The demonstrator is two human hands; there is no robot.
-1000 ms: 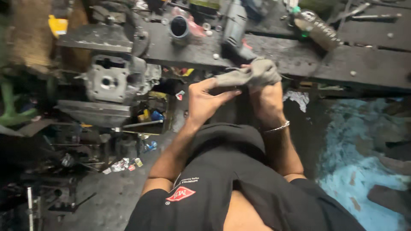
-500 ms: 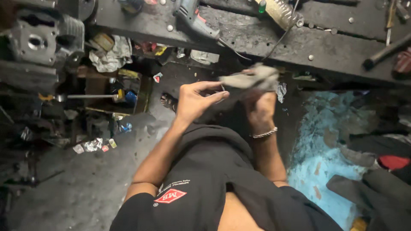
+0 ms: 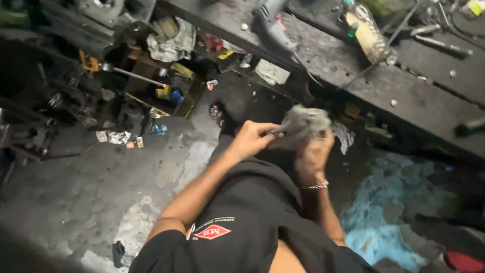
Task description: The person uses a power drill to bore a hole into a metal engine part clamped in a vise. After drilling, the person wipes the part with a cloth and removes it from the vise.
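Note:
Both my hands meet in front of my chest around a crumpled grey rag point(image 3: 303, 124). My left hand point(image 3: 251, 140) pinches the rag's left edge, and a thin dark object may lie under its fingers, too blurred to name. My right hand point(image 3: 313, 154), with a metal bracelet on the wrist, grips the rag from below with its fingers wrapped into the cloth. The rag hides whatever lies inside it. I wear a black shirt with a red emblem.
A dark workbench point(image 3: 364, 76) runs across the top right, carrying a power drill point(image 3: 273, 28), a plastic bottle point(image 3: 365, 33) and loose tools. A box of parts and rags point(image 3: 166, 76) sits underneath at left. A sandalled foot point(image 3: 218, 114) rests on the grimy floor; blue paint point(image 3: 384, 217) stains it at right.
The view has swung left and down, so the bench moved toward the upper right. My hands keep working the rag, which is now bunched higher above my right hand.

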